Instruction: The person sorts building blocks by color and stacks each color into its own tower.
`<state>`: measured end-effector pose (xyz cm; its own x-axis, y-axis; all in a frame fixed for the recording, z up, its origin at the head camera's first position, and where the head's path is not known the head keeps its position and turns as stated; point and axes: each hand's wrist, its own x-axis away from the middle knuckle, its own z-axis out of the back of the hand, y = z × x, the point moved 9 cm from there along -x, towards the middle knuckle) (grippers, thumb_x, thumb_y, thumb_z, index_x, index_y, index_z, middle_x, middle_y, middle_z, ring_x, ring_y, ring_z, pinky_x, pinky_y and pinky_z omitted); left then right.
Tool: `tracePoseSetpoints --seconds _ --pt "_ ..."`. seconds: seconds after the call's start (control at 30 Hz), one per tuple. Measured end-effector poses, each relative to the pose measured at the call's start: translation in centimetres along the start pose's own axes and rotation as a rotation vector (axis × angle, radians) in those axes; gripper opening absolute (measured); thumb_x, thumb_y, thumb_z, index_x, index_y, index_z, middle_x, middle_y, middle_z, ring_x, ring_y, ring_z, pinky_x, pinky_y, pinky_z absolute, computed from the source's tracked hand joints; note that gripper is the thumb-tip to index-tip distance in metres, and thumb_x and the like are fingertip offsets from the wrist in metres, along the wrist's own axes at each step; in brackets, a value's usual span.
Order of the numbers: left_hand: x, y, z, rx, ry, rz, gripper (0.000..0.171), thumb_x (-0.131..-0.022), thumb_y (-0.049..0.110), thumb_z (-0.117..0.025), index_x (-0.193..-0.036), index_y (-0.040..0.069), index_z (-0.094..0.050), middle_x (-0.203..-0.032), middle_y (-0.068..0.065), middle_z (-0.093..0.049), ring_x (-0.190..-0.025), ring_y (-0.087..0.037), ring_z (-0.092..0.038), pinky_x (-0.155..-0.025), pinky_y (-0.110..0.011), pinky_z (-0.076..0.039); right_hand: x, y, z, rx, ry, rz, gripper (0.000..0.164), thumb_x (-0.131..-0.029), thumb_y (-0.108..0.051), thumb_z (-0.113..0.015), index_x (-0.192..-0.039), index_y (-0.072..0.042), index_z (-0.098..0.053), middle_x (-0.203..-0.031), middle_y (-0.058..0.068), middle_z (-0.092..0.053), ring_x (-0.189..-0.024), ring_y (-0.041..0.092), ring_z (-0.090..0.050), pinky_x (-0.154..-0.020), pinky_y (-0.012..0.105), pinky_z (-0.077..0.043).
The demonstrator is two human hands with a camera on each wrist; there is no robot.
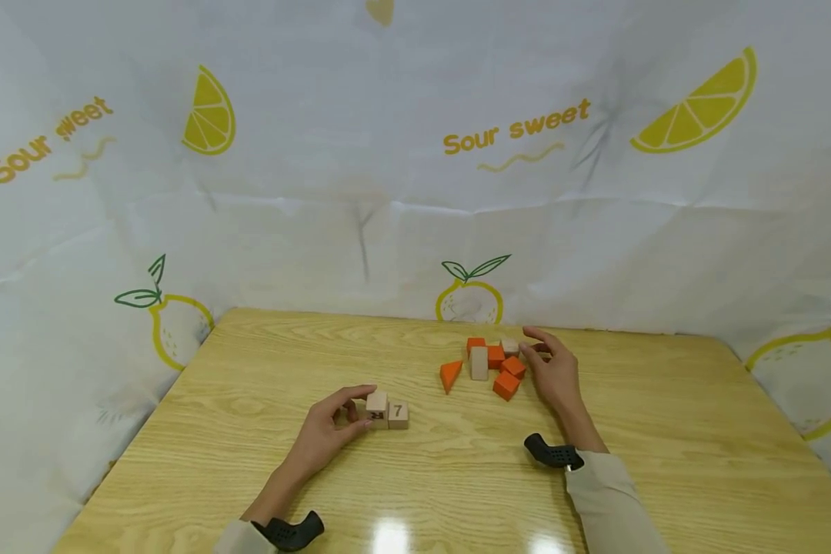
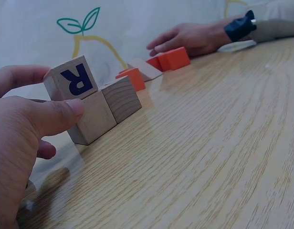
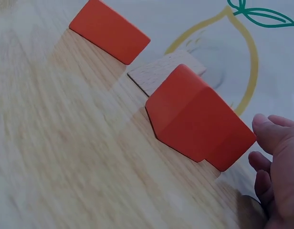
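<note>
While lemon-printed sheeting [image 1: 332,115] backs the wooden table [image 1: 457,477], the left hand [image 1: 322,435] pinches a block [image 2: 76,80], right hand [image 1: 556,377] relaxed

the left hand [image 2: 18,136] and right hand [image 3: 286,167] are cropped in their wrist views.

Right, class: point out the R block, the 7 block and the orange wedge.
R block [image 2: 77,79], left wrist view, lettered face.
7 block [image 1: 398,411], head view, numbered top.
Orange wedge [image 1: 449,375], head view, visible middle.
</note>
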<state>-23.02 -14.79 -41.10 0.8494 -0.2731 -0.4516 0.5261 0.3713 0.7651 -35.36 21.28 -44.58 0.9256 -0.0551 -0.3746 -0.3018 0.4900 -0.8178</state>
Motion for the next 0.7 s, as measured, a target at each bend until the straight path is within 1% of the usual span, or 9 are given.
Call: tracePoseSetpoints --seconds 0.17,0.33,0.53,0.7 --pt "0.0 0.0 0.0 0.004 -0.002 0.012 0.047 -0.081 -0.005 -0.071 -0.126 0.000 -0.060 -0.097 -0.011 -0.062 -0.074 -0.022 -0.054 -0.057 -0.028 -0.042 -0.2 0.0 -0.5 0.032 -0.054 0.020 0.042 -0.096 -0.027 -0.060 -0.136 -0.012 -0.055 -0.129 0.008 -0.056 -0.101 0.026 -0.058 -0.077 0.033 -0.049" --pt "-0.1 -0.1 0.0 0.003 -0.001 0.018 0.047 -0.081 -0.004 -0.072 -0.127 0.002 -0.060 -0.097 -0.010 -0.062 -0.074 -0.022 -0.054 -0.058 -0.028 -0.042 -0.2 -0.2 -0.9 0.044 -0.092 0.036 0.043 -0.096 -0.027 -0.060 -0.136 -0.014 -0.055 -0.128 0.011 -0.057 -0.100 0.028 -0.060 -0.077 0.044 -0.050" --pt "0.0 -0.1 0.0 0.003 -0.002 0.016 0.047 -0.081 -0.005 -0.072 -0.127 0.002 -0.060 -0.100 -0.008 -0.062 -0.074 -0.022 -0.054 -0.058 -0.028 -0.042 -0.4 -0.2 -1.3 0.052 -0.130 0.028 0.041 -0.095 -0.027 -0.060 -0.134 -0.015 -0.057 -0.124 0.015 -0.059 -0.099 0.031 -0.060 -0.079 0.047 -0.050" --pt "0.0 -0.1 0.0 -0.001 -0.003 0.010 0.047 -0.081 -0.004 -0.072 -0.127 0.002 -0.059 -0.099 -0.008 -0.062 -0.074 -0.022 -0.054 -0.059 -0.028 -0.042 -0.5 -0.2 -1.5 0.062 -0.148 0.037 0.040 -0.095 -0.019 -0.062 -0.134 -0.012 -0.057 -0.128 0.013 -0.057 -0.101 0.031 -0.059 -0.083 0.048 -0.049"
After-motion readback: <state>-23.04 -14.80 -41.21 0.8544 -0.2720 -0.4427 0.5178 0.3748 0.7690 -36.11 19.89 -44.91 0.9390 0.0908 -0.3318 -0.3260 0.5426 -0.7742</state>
